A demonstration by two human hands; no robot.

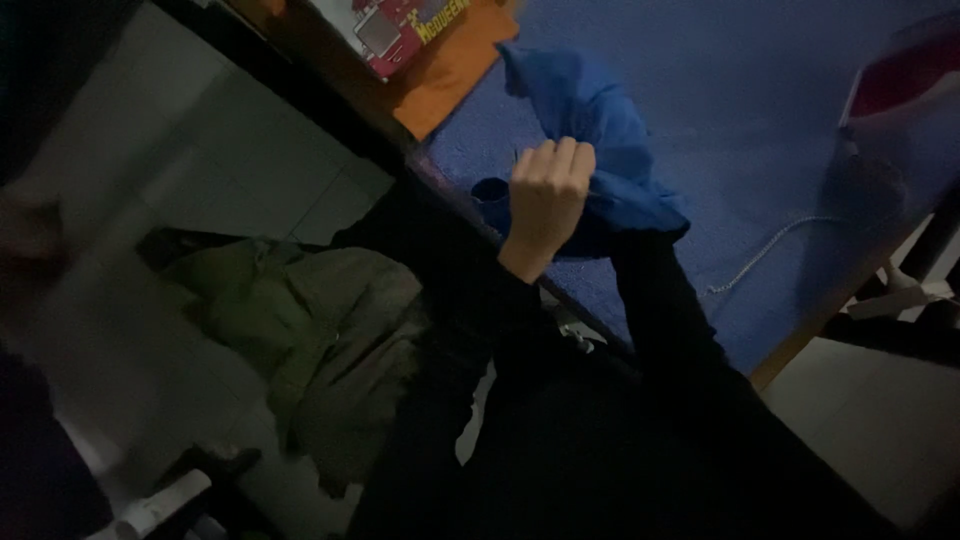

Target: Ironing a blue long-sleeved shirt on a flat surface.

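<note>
Covering right hand: blue cloth [600, 150]

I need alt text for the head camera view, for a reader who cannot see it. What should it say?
A left hand in a black sleeve grips a bunched blue cloth over a blue-covered table; the right hand is hidden under the cloth. An orange cloth lies at the table's far end, a white cord on the blue surface, and green clothing on the floor.

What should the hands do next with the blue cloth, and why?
Probably lay the blue cloth down flat on the blue table cover and smooth it. It is bunched up, gripped in the left hand's closed fist, while the right hand is hidden under its folds. An iron sits nearby.
</note>
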